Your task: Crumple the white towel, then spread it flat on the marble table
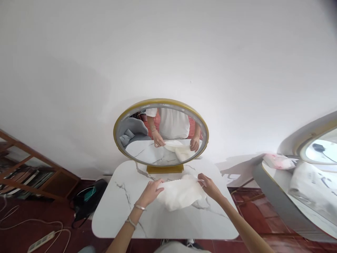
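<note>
A thin, soft white cloth (181,193) is stretched between my hands over the marble-patterned table (116,211). My left hand (151,191) pinches its upper left corner between thumb and fingers; two bracelets circle that wrist. At the upper right edge, my right hand (207,184) grips the cloth with bent fingers. The lower edge hangs loosely just over or on the tabletop; I cannot tell which. Behind the cloth stands an oval gold-framed mirror (160,137) on a gold base (165,169), reflecting both hands and the cloth.
To the right is a second table (279,186) bearing a pink-and-white packet (280,161), a white bag (313,186) and another round mirror (322,144). On the left floor are a black bag (88,200), a power strip (40,242) with cables, and a wooden bookshelf (39,161).
</note>
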Demonstrator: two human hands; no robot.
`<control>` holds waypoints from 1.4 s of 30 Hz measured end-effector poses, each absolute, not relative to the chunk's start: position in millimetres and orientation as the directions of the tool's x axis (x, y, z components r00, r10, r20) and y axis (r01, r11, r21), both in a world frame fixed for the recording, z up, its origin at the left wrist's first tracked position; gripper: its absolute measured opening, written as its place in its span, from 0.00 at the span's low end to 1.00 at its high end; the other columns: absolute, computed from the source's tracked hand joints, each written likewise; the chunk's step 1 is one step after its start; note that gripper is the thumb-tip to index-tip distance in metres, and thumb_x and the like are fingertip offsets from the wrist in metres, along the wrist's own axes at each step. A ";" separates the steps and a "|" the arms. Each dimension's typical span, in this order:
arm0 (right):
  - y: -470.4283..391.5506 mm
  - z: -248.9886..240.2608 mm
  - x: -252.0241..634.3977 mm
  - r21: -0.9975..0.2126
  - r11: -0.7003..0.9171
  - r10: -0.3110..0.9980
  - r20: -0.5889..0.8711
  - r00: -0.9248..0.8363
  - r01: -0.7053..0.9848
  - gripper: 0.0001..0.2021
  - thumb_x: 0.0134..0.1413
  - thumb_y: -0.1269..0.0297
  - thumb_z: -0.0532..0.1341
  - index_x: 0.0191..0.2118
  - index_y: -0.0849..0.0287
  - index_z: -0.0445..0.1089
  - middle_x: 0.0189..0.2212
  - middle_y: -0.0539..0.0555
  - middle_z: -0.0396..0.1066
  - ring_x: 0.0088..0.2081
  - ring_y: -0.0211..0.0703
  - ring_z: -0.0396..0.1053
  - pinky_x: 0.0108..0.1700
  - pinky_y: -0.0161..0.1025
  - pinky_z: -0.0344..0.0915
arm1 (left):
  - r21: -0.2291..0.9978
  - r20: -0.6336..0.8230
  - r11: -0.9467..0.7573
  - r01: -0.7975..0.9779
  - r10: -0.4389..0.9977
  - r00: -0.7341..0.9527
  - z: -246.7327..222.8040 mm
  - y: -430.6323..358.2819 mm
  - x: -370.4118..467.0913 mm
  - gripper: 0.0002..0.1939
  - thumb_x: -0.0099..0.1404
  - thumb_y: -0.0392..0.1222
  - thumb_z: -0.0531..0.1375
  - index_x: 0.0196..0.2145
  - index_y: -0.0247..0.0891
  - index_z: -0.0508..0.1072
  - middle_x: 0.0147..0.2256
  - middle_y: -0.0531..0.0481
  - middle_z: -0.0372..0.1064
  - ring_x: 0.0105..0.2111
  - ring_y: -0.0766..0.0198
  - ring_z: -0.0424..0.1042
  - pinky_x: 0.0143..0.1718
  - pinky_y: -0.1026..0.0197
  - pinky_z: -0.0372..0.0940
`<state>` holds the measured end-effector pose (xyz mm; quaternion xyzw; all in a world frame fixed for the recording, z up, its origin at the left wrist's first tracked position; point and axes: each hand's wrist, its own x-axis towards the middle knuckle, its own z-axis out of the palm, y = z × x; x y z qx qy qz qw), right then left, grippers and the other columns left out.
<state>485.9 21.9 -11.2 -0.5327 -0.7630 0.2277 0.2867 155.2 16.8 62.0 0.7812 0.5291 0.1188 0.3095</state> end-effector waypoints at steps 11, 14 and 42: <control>-2.3 -32.7 487.9 -0.727 0.178 0.982 0.087 -0.168 0.663 0.10 0.54 0.60 0.55 0.33 0.57 0.72 0.36 0.58 0.75 0.38 0.50 0.72 0.42 0.46 0.67 | 0.595 0.071 -0.414 0.689 0.881 0.469 56.7 12.4 140.9 0.08 0.59 0.31 0.52 0.32 0.41 0.69 0.36 0.51 0.68 0.39 0.61 0.68 0.43 0.58 0.62; -4.5 -37.6 491.2 -0.755 0.136 0.990 0.071 -0.126 0.642 0.14 0.57 0.58 0.53 0.35 0.57 0.74 0.38 0.59 0.76 0.38 0.50 0.73 0.41 0.45 0.68 | 0.600 0.088 -0.426 0.677 0.877 0.473 55.1 10.4 139.3 0.08 0.60 0.31 0.53 0.31 0.41 0.70 0.35 0.51 0.69 0.38 0.62 0.69 0.42 0.59 0.63; -5.4 21.5 513.7 -0.638 0.318 0.921 0.032 -0.389 0.701 0.15 0.58 0.52 0.55 0.29 0.57 0.69 0.28 0.55 0.71 0.30 0.43 0.68 0.33 0.38 0.63 | 0.593 0.108 -0.422 0.685 0.886 0.451 69.3 20.9 111.7 0.13 0.64 0.46 0.54 0.26 0.39 0.70 0.30 0.51 0.70 0.31 0.64 0.70 0.35 0.63 0.65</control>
